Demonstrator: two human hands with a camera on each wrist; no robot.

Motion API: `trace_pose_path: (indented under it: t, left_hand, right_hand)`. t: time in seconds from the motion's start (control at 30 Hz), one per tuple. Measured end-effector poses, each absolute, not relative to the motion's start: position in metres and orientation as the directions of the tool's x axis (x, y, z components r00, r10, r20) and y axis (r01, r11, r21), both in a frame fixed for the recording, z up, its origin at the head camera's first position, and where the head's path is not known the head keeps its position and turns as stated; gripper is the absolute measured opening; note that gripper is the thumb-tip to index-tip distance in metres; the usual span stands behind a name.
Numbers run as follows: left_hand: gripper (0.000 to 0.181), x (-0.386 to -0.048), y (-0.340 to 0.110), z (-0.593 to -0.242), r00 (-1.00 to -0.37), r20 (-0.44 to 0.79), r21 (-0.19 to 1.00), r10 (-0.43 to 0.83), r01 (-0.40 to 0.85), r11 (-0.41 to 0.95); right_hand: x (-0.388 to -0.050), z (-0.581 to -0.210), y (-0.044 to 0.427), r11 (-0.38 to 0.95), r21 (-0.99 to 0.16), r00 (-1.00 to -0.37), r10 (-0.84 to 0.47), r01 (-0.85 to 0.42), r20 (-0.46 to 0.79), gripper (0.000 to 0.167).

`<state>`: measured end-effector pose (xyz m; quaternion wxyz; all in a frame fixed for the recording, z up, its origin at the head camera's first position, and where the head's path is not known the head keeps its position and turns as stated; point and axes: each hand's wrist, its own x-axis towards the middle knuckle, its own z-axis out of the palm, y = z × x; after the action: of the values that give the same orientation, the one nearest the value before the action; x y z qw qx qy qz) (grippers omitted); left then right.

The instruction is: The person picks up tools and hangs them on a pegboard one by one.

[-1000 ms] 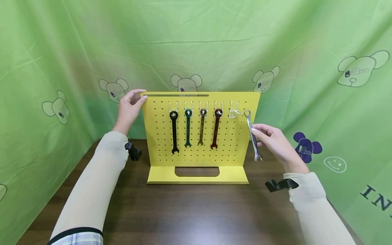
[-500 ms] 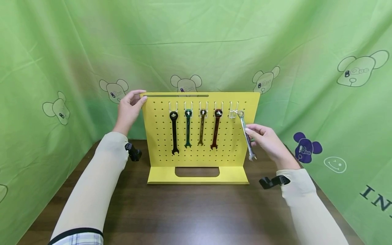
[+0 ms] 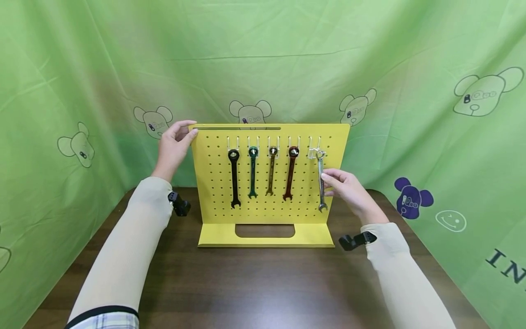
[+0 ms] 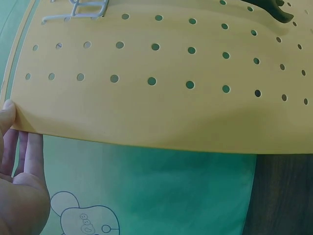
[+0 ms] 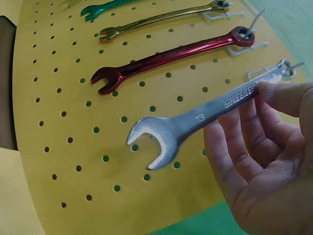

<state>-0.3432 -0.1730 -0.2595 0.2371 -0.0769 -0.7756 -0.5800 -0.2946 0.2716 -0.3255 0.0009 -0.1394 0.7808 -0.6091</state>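
My right hand (image 3: 349, 189) pinches a silver combination wrench (image 3: 321, 185) by its shank, thumb in front and fingers behind. The wrench hangs nearly upright, open end down. Its ring end is at the rightmost white hook (image 3: 312, 153); in the right wrist view the hook's tip pokes through the ring (image 5: 289, 71). My left hand (image 3: 172, 148) grips the upper left corner of a yellow pegboard (image 3: 263, 218), thumb on the front and fingers behind. Black (image 3: 234, 180), green (image 3: 252, 173), gold (image 3: 271, 173) and red (image 3: 291, 176) wrenches hang on the other hooks.
The pegboard stands on a yellow base (image 3: 215, 235) with a cut-out, on a dark wooden table (image 3: 263, 283). A green curtain (image 3: 287, 59) with printed bear heads encloses the table behind and at both sides.
My right hand has moved left with the silver wrench, from beside the board's right edge to the rightmost hook. The wrench has turned more upright. My left hand has stayed at the corner.
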Motion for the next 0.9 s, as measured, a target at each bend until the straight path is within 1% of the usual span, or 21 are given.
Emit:
trace_pose_path:
  t: [0.13, 0.37, 0.6, 0.9]
  left_hand:
    - [0.032, -0.3437, -0.1725, -0.2597, -0.876, 0.458, 0.862, -0.152, 0.397, 0.314]
    - [0.033, -0.3440, -0.1721, -0.2599, -0.878, 0.453, 0.865, -0.155, 0.390, 0.316]
    - [0.033, -0.3451, -0.1739, -0.2613, -0.875, 0.460, 0.861, -0.153, 0.397, 0.318]
    - [0.032, -0.3440, -0.1734, -0.2601, -0.874, 0.462, 0.858, -0.150, 0.397, 0.327]
  right_hand:
    - [-0.3008, -0.3295, 0.2677, 0.208, -0.957, -0.963, -0.223, -0.201, 0.153, 0.051]
    - [-0.3056, -0.3323, 0.2620, 0.139, -0.973, -0.963, -0.224, -0.183, 0.149, 0.048]
    - [-0.3058, -0.3328, 0.2617, 0.138, -0.973, -0.962, -0.227, -0.187, 0.153, 0.044]
    - [-0.3008, -0.3299, 0.2680, 0.218, -0.959, -0.967, -0.217, -0.182, 0.134, 0.059]
